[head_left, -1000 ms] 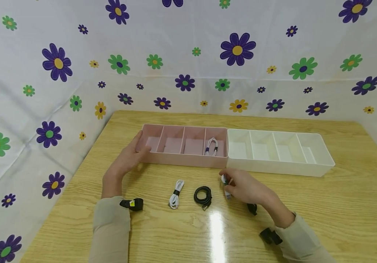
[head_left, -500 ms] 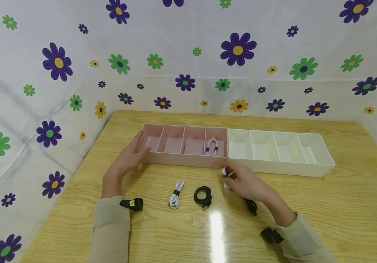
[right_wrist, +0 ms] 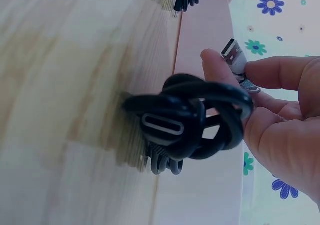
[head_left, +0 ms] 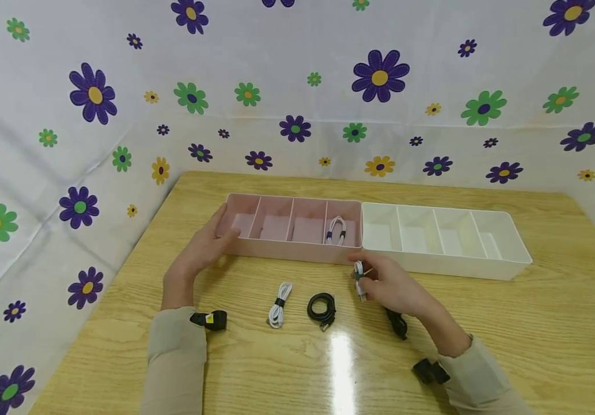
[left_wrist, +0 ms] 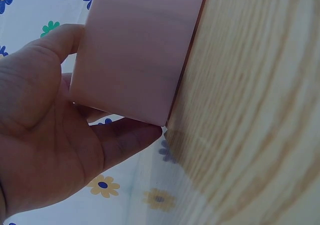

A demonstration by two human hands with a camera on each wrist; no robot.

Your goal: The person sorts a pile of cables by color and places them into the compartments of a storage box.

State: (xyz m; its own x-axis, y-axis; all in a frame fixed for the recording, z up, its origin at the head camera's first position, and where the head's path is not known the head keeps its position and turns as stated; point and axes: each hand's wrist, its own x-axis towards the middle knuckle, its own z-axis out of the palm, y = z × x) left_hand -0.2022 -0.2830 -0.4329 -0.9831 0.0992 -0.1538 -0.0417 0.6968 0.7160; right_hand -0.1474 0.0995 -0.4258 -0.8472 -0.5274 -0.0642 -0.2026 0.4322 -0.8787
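Observation:
My left hand (head_left: pixel 197 252) holds the left end of a pink divided box (head_left: pixel 287 249), its thumb over the front rim. In the left wrist view, fingers sit beside the box's end wall (left_wrist: pixel 135 55). My right hand (head_left: pixel 393 286) pinches a small bundled white USB cable (head_left: pixel 359 271) between thumb and fingertips, just in front of where the pink box meets the white one. The metal USB plug (right_wrist: pixel 232 55) sticks out of the grip in the right wrist view. Under this hand lies a bundled black cable (head_left: pixel 397 324), which looms large in the right wrist view.
A white divided box (head_left: pixel 447 262) stands end to end with the pink one. A looped white cable (head_left: pixel 336 230) lies in the pink box's rightmost compartment. On the wooden table (head_left: pixel 256 374) lie a tied white cable (head_left: pixel 279 305) and a coiled black cable (head_left: pixel 321 308).
My right hand has moved up and forward toward the boxes with the white USB cable, uncovering more of the black cable under it. My left hand keeps its place on the pink box.

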